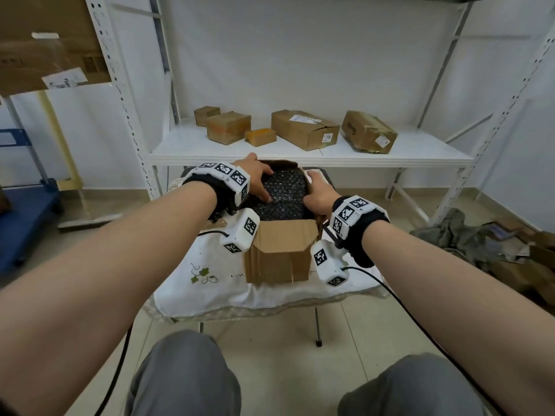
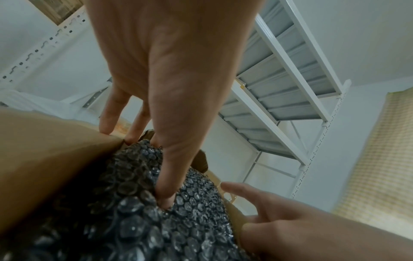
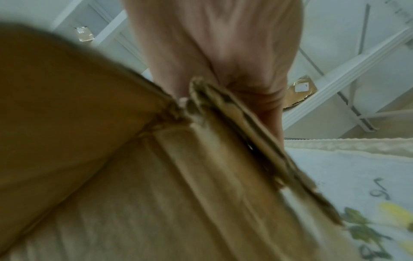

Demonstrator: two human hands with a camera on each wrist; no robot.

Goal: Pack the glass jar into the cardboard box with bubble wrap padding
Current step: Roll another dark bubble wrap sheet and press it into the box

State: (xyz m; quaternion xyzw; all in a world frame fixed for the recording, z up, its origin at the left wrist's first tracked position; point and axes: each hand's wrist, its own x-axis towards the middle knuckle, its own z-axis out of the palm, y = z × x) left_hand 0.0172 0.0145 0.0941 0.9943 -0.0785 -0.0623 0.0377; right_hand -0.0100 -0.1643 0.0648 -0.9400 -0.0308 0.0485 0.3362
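Note:
A brown cardboard box (image 1: 279, 253) stands open on a small table under a white cloth (image 1: 216, 283). Dark bubble wrap (image 1: 285, 193) fills its top, and no glass jar shows. My left hand (image 1: 258, 178) lies over the wrap's left side. Its thumb (image 2: 170, 167) presses into the bubble wrap (image 2: 138, 220), and its straight fingers reach the far rim beside the box wall (image 2: 44, 159). My right hand (image 1: 319, 193) holds the box's right wall, thumb over the rim and fingers outside. The blurred right wrist view shows that hand (image 3: 223, 44) astride the cardboard edge (image 3: 245, 141).
Behind the table a white shelf (image 1: 390, 151) carries several closed cardboard boxes (image 1: 304, 129). A blue cart (image 1: 24, 220) stands at the left. Scrap cardboard and cloth (image 1: 480, 238) lie on the floor at the right. My knees (image 1: 186, 379) are under the table's near edge.

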